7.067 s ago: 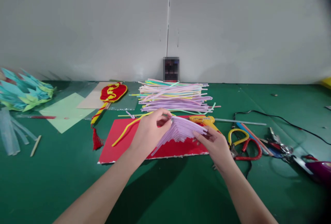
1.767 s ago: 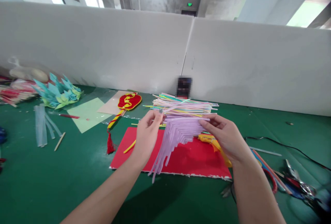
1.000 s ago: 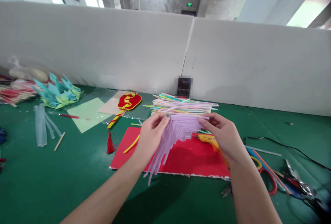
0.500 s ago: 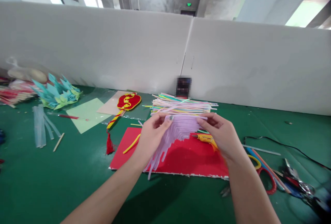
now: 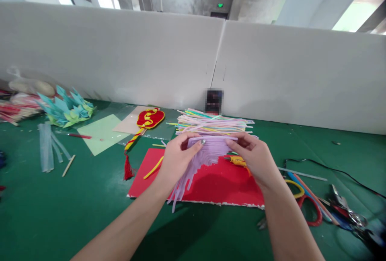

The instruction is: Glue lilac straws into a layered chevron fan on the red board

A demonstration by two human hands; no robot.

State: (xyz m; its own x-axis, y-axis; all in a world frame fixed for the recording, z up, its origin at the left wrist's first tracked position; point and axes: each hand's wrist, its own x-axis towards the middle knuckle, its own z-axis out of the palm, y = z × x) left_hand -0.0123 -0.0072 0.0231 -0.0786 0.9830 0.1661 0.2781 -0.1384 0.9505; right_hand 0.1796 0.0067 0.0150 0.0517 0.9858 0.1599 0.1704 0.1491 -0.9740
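Both my hands hold a bundle of bent lilac pipe cleaners (image 5: 206,152) above a red card sheet (image 5: 217,184). My left hand (image 5: 176,160) pinches the bundle's left side, fingers closed. My right hand (image 5: 255,158) grips its right side, fingers closed too. The bundle's lower ends hang down to the left over the card. Behind it lies a stack of pastel pipe cleaners (image 5: 212,123). A yellow pipe cleaner (image 5: 153,168) rests on the card's left edge.
A yellow glue gun (image 5: 239,160) lies under my right hand. Pliers with yellow and red handles (image 5: 304,200), other tools and a black cable (image 5: 331,170) sit at right. A red ornament with tassel (image 5: 141,126), light green paper (image 5: 101,132), a teal paper flower (image 5: 68,108) and clear sticks (image 5: 46,150) lie at left.
The view tilted up over the last seconds. My hands have drawn closer together, squeezing the lilac bundle narrower, and its lower ends now hang more steeply.
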